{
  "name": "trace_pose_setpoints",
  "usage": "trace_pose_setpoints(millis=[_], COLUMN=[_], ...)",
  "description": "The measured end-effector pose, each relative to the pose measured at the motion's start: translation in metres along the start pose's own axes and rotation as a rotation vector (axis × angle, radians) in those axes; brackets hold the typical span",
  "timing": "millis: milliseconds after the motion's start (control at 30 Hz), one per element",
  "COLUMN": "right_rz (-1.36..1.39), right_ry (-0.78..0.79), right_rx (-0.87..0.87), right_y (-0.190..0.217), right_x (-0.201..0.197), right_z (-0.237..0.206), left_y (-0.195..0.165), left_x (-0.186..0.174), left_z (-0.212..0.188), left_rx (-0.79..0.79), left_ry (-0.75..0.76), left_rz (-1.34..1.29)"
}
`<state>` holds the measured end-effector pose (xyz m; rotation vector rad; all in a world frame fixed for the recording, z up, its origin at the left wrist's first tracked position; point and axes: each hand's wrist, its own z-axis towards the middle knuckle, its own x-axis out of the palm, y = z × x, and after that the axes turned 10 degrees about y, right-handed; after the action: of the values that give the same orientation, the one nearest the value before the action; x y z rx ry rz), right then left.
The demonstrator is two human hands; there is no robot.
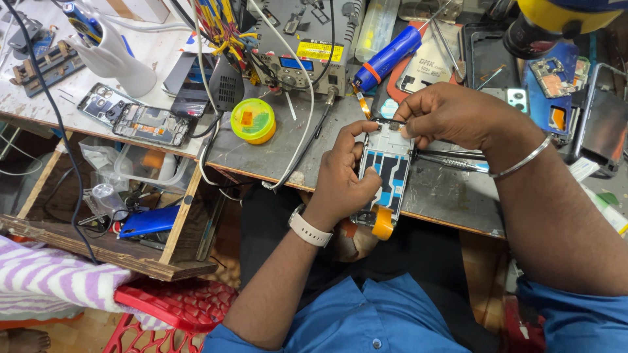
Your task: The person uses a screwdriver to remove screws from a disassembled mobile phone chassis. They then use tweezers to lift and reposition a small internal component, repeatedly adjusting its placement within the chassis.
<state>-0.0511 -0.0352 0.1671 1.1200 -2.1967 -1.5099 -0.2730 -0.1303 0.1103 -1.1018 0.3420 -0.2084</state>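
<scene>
Opened phone (387, 171), judged light and fragile, is gripped along its edges by the left hand (343, 175); its top is pinched by the right hand (451, 117) over the desk (451, 196).

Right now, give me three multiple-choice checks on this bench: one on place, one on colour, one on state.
1. Where is the yellow tin?
A. left of the phone
B. right of it
C. on it

2. Colour of the watch strap?
A. black
B. white
C. red

3. The phone is:
A. closed
B. opened, insides showing
C. boxed

Answers: 1 A, the tin sits on the bench left of the left hand. 2 B, a white band on the left wrist. 3 B, the right hand works at its exposed top edge.
</scene>
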Motion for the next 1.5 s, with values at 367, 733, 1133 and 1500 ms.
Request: trace_pose_setpoints(millis=[367, 733, 1133, 1500], right_rz=[0.018, -0.019, -0.070, -0.603], right_ry=[0.013, 0.030, -0.084, -0.343], right_rx=[-0.029, -0.033, 0.039, -0.163], right_y=[-0.020, 0.008, 0.016, 0.032], right_x=[0.001, 0.001, 0.008, 0.041], right_z=[0.016, -0.013, -0.019, -0.047], left_y=[0.000, 0.001, 0.003, -0.004], left_x=[0.000, 0.002, 0.004, -0.003], left_z=[-0.007, -0.004, -0.002, -0.007], left_rx=[0.063, -0.046, -0.039, -0.018], left_ry=[0.015, 0.018, -0.010, -0.047], left_rz=[-0.006, -0.169, -0.080, -0.042])
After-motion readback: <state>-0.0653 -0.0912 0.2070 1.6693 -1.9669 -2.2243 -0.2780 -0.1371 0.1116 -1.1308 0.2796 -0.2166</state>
